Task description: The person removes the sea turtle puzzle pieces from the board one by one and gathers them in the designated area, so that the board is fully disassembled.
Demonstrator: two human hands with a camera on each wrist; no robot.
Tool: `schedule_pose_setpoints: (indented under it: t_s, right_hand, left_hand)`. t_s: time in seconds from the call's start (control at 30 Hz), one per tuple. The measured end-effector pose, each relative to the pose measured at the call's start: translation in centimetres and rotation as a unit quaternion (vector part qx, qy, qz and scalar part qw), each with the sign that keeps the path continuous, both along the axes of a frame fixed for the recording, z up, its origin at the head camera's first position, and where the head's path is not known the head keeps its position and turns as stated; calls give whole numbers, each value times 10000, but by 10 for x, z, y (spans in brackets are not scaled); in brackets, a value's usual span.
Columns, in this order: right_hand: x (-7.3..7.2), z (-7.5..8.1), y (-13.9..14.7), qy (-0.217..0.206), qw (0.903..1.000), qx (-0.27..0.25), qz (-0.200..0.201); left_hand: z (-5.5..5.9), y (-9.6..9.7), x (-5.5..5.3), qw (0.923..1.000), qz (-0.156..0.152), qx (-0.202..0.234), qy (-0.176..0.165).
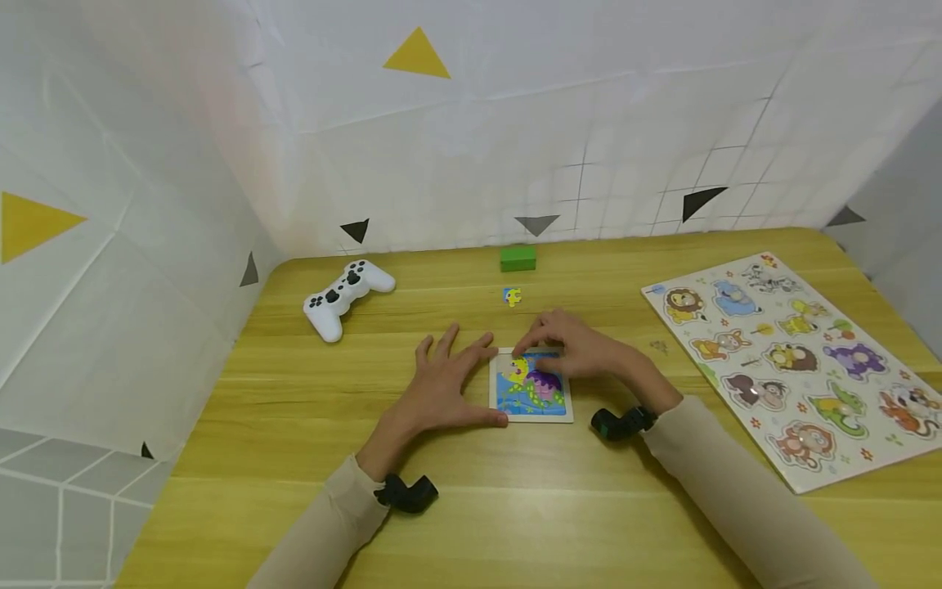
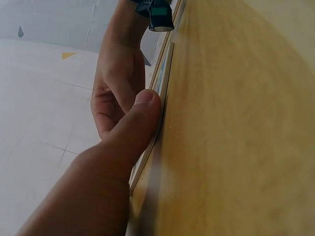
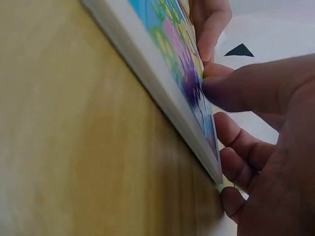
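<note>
A small square jigsaw puzzle (image 1: 533,401) in a pale frame lies on the table, showing a yellow and purple figure on blue. At its left side my left hand (image 1: 449,380) is spread, thumb by the lower corner and a fingertip at the upper one. My right hand (image 1: 577,343) reaches over the upper edge with bent fingers, its thumb and index finger pinching at a piece in the top row; the fingers mostly hide that piece. In the right wrist view, the right thumb (image 3: 231,91) lies over the picture. A loose yellow-and-blue puzzle piece (image 1: 513,296) lies beyond the frame.
A green block (image 1: 518,258) sits near the back edge of the wooden table (image 1: 294,458). To the left lies a white game controller (image 1: 346,296). A large animal puzzle board (image 1: 791,360) occupies the right side. White sheeting (image 1: 471,164) rises behind the table.
</note>
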State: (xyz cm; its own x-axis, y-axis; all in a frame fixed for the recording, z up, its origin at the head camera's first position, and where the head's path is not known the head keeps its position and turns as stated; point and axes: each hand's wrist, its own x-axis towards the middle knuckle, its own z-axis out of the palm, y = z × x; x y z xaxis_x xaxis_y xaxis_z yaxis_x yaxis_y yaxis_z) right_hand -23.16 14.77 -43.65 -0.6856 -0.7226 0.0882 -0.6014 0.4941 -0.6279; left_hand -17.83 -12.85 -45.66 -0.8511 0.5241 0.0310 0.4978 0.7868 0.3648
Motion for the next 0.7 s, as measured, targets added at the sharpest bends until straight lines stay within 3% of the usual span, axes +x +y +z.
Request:
schedule_pose_setpoints:
  t_s: [0.7]
  right_hand:
    - [9, 0, -2, 48, 9999, 82, -118]
  left_hand:
    - [1, 1, 2, 10000, -22, 2, 17]
